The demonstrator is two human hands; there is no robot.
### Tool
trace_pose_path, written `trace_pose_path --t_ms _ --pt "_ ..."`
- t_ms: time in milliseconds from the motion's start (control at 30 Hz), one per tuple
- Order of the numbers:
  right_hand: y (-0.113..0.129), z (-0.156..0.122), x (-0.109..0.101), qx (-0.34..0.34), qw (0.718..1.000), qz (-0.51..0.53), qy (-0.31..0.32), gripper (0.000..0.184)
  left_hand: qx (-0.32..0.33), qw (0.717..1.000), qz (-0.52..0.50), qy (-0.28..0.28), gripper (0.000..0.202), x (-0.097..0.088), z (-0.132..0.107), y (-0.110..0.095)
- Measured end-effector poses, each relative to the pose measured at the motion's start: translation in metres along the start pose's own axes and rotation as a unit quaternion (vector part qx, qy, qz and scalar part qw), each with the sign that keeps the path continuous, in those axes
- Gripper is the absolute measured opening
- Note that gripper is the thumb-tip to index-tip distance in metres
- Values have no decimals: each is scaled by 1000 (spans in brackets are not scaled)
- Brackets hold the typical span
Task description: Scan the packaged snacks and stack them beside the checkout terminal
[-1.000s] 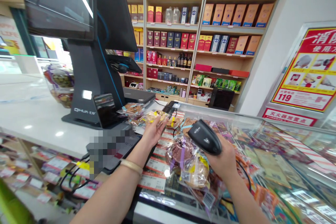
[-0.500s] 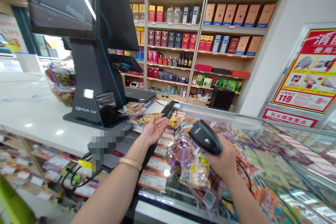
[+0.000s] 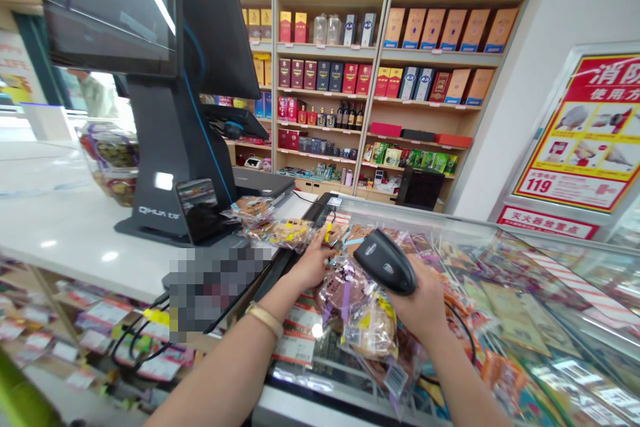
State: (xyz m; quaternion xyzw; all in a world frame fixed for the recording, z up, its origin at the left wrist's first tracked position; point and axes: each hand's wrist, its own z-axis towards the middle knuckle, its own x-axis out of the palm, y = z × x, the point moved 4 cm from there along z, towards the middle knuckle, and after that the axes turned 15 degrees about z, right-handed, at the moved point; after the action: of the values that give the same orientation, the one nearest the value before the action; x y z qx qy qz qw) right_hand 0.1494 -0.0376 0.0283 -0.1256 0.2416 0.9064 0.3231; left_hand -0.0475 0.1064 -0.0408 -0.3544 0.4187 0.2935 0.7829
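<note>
A black barcode scanner (image 3: 385, 261) is held in my right hand (image 3: 421, 300), its head tilted up and left above the glass case. My left hand (image 3: 313, 264) rests at a clear-wrapped pastry with a yellow label (image 3: 333, 232), fingers stretched out and partly hidden. Right beside that hand lies a round brown pastry in clear wrap with a purple strip (image 3: 345, 290). Closer to me is a paler wrapped pastry (image 3: 374, 332) with a yellow label. Two more wrapped pastries, one with a yellow strip (image 3: 290, 233) and one with a blue strip (image 3: 253, 207), lie on the white counter.
A point-of-sale terminal (image 3: 167, 147) stands on the white counter (image 3: 65, 213) at left, with a plastic jar (image 3: 117, 160) behind it. Packaged snacks fill the glass display case (image 3: 545, 293). Shelves of boxes and bottles (image 3: 325, 73) line the back wall.
My left hand has moved right and down from beside the counter pastries to the pile, turning from palm-up to reaching over a wrapped pastry. The scanner stays in my right hand.
</note>
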Motion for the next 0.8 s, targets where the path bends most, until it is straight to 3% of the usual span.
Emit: trace_pose_path --t_ms 133,267,400,500,700,800 --pt "-1 0 1 1 1000 6 4 6 -8 998 53 28 68 9 5 6" --pt "-1 0 0 -2 1000 8 3 7 9 1000 21 -14 93 6 5 4" --pt "0 1 0 -3 1000 13 -2 7 21 994 -61 -92 81 -5 5 2" --pt "1 1 -1 -1 1000 14 -7 7 -10 979 -123 -164 68 -18 4 4" --pt "0 0 -1 2 1000 14 -8 8 -88 903 -318 -277 66 -43 -5 4" --pt "-1 0 -1 4 1000 13 -9 7 -103 878 -354 -305 66 -50 -10 -1"
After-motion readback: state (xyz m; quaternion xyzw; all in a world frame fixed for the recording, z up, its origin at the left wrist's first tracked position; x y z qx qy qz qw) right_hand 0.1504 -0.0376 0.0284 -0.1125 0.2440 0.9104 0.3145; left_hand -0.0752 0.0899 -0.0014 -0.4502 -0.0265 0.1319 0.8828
